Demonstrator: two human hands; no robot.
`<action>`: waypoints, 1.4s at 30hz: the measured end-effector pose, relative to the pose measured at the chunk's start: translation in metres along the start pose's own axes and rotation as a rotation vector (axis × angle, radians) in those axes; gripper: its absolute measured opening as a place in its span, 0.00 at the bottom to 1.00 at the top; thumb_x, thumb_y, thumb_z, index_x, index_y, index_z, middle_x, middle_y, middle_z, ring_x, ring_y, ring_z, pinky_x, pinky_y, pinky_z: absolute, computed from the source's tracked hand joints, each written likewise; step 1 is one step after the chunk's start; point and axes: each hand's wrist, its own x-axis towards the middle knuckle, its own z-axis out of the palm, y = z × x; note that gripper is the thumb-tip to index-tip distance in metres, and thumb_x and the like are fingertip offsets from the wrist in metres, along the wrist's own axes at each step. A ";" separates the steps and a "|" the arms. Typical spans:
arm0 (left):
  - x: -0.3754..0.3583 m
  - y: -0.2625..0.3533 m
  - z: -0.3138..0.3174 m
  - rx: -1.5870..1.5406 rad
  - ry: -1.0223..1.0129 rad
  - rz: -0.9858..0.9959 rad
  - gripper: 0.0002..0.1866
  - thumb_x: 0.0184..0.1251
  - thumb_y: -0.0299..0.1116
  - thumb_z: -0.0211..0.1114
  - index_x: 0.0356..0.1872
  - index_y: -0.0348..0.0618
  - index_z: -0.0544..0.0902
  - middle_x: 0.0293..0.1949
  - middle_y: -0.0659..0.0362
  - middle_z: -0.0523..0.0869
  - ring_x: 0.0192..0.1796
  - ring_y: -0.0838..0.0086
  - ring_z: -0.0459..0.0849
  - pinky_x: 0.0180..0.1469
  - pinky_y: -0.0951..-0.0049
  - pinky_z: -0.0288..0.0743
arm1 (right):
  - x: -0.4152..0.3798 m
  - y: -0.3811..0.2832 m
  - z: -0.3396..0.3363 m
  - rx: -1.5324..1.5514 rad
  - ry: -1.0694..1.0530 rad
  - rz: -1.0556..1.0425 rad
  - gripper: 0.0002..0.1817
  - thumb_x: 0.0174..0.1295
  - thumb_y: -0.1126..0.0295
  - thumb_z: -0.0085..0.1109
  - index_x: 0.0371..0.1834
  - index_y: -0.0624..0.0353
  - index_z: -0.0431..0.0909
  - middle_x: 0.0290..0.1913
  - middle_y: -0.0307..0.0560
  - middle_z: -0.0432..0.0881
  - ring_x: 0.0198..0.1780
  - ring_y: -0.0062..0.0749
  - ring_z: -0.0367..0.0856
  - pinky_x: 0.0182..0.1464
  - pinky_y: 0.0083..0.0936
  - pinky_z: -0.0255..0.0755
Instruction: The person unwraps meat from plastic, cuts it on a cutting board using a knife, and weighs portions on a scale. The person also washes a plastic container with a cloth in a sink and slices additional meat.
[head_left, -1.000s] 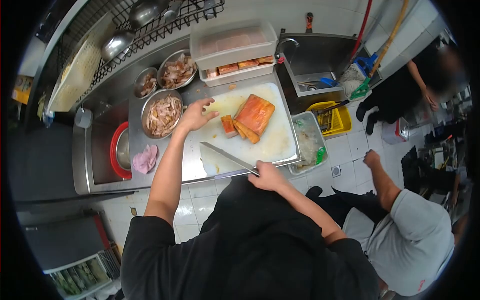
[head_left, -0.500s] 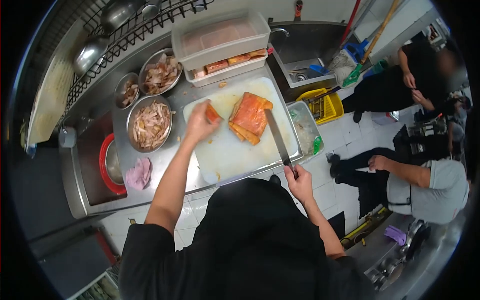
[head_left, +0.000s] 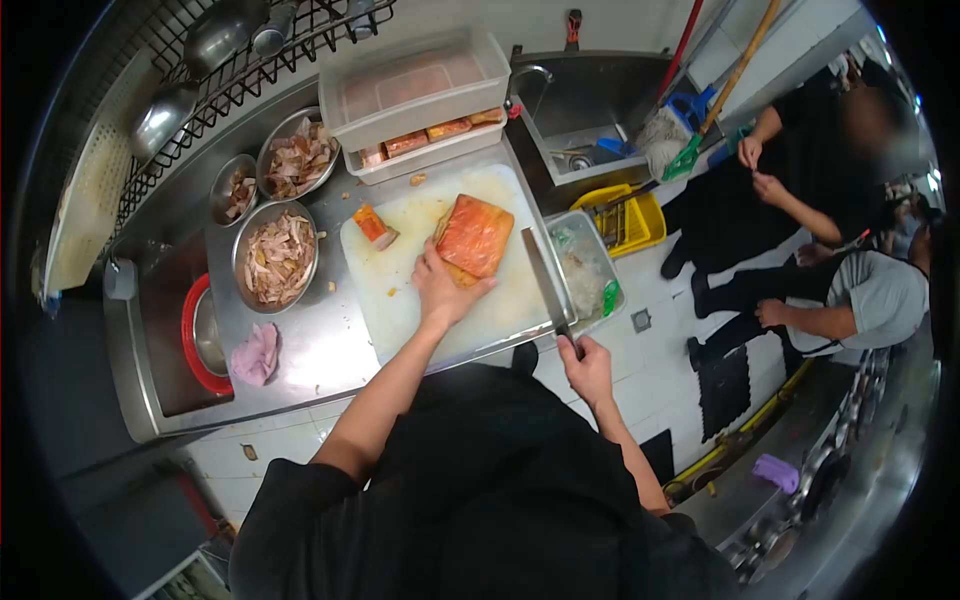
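A thick slab of orange-red roasted meat (head_left: 478, 235) lies on the white cutting board (head_left: 400, 320). My left hand (head_left: 445, 290) grips its near left side, with the fingers along the edge and the thumb stretched along the near side. To the left, a small cut piece of the same meat (head_left: 374, 228) rests apart on the board. My right hand (head_left: 587, 368) is closed around the handle of a long knife (head_left: 544, 277). The blade points away from me over the board's right side, apart from the slab.
Stacked plastic containers (head_left: 415, 95) stand behind the board, with meat blocks in the lower one. Metal bowls of meat scraps (head_left: 278, 255) and a pink cloth (head_left: 256, 354) are at left. At right are a scrap bin (head_left: 585, 265), yellow bucket (head_left: 635, 220) and two people.
My left hand has set the small piece down on the board's left side and moved right onto the slab. The slab has turned slightly. My right hand still holds the knife.
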 end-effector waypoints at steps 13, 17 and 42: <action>-0.043 -0.026 -0.025 0.228 -0.012 0.071 0.53 0.48 0.46 0.85 0.78 0.45 0.68 0.77 0.41 0.62 0.76 0.44 0.64 0.78 0.54 0.64 | 0.047 -0.001 -0.053 0.154 -0.355 -0.249 0.14 0.71 0.64 0.64 0.48 0.64 0.77 0.26 0.56 0.83 0.26 0.49 0.82 0.33 0.42 0.73; -0.044 -0.011 -0.011 0.355 -0.051 0.060 0.54 0.50 0.50 0.84 0.80 0.50 0.66 0.79 0.42 0.64 0.76 0.42 0.67 0.76 0.51 0.68 | 0.049 -0.007 -0.046 0.139 -0.369 -0.502 0.11 0.71 0.70 0.60 0.51 0.63 0.76 0.26 0.60 0.81 0.28 0.57 0.82 0.35 0.43 0.75; -0.075 -0.114 -0.091 0.200 -0.052 0.198 0.33 0.59 0.31 0.74 0.69 0.43 0.78 0.68 0.48 0.80 0.72 0.48 0.72 0.76 0.52 0.66 | 0.042 -0.093 0.073 -0.228 -0.517 -0.445 0.12 0.78 0.67 0.49 0.48 0.68 0.72 0.33 0.78 0.84 0.40 0.77 0.84 0.46 0.63 0.75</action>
